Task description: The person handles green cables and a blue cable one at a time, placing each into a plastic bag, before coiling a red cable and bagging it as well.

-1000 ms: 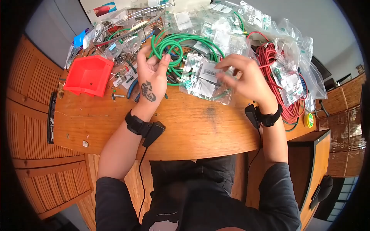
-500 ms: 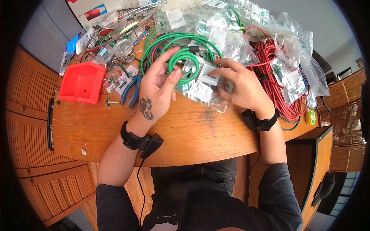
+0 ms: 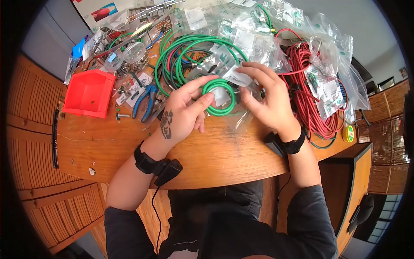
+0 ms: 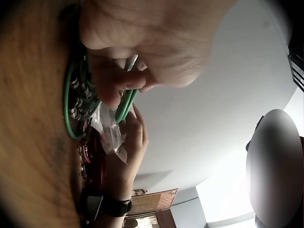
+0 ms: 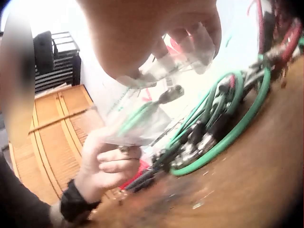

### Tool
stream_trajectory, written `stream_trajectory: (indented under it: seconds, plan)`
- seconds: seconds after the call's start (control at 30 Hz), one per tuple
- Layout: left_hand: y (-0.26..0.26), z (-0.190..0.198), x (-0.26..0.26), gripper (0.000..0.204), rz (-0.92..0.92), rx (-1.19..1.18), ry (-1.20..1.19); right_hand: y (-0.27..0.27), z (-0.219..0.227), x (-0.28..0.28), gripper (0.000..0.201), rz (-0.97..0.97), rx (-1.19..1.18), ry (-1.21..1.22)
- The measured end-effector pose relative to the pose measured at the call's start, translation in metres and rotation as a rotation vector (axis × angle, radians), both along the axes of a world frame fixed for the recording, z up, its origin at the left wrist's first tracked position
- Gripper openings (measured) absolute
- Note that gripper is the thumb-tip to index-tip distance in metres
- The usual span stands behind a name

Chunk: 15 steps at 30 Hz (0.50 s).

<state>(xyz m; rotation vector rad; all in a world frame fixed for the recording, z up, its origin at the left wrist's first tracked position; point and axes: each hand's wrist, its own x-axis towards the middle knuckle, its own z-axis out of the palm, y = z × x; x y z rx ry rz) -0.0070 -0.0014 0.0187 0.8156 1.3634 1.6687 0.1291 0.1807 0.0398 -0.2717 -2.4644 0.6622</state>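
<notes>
My left hand (image 3: 183,112) pinches a small coil of green cable (image 3: 221,112) between thumb and fingers, above the front of the table. Facing it, my right hand (image 3: 274,101) holds a clear plastic bag (image 3: 238,77) with a white label, its fingers and thumb curled round the plastic. The bag reaches over to the coil. Seen in the right wrist view, a metal connector (image 5: 171,94) on the cable's end points toward the right hand, with clear plastic around the cable. The left wrist view shows the green coil (image 4: 124,105) just under the left fingers.
Bigger loops of green cable (image 3: 207,39) lie behind the hands. Red cable coils (image 3: 302,82) and more bags (image 3: 246,36) fill the right and back. On the left stand a red bin (image 3: 90,93), blue-handled pliers (image 3: 148,103) and small clear tubs (image 3: 133,52).
The left hand has drawn the small green coil rightward and down, nearer the body. The right hand, first at the flat labelled bag, now holds it lifted and crumpled beside the coil.
</notes>
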Motion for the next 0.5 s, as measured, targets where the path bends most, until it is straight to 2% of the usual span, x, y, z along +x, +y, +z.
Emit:
stream_trajectory:
  seconds: [0.03,0.1,0.17,0.27,0.3,0.37,0.4,0.5]
  plan:
    - [0.001,-0.002,0.001,0.04,-0.001,-0.003,-0.006,-0.001,-0.003,-0.002,0.035,0.001,0.0,-0.002]
    - [0.002,-0.005,0.004,0.04,0.0,-0.003,-0.016,-0.002,-0.012,-0.006,0.037,0.2,-0.128,0.062]
    - [0.004,-0.006,0.006,0.043,0.018,-0.015,-0.001,-0.003,-0.018,-0.008,0.033,0.237,-0.193,0.068]
    - [0.006,-0.008,0.009,0.046,0.048,0.003,0.076,-0.002,-0.02,-0.009,0.028,0.212,-0.715,0.134]
    - [0.006,-0.009,0.01,0.046,0.048,0.002,0.076,-0.006,-0.017,-0.009,0.028,0.212,-0.716,0.135]
    - [0.006,-0.01,0.01,0.042,0.13,0.073,0.066,-0.012,-0.014,-0.009,0.036,0.224,-1.014,0.157]
    - [0.006,-0.013,0.009,0.042,0.132,0.071,0.065,-0.012,-0.015,-0.01,0.042,0.247,-1.003,0.207]
    - [0.008,-0.018,0.005,0.037,0.171,0.07,0.086,-0.011,-0.022,-0.011,0.044,0.283,-0.91,0.187]
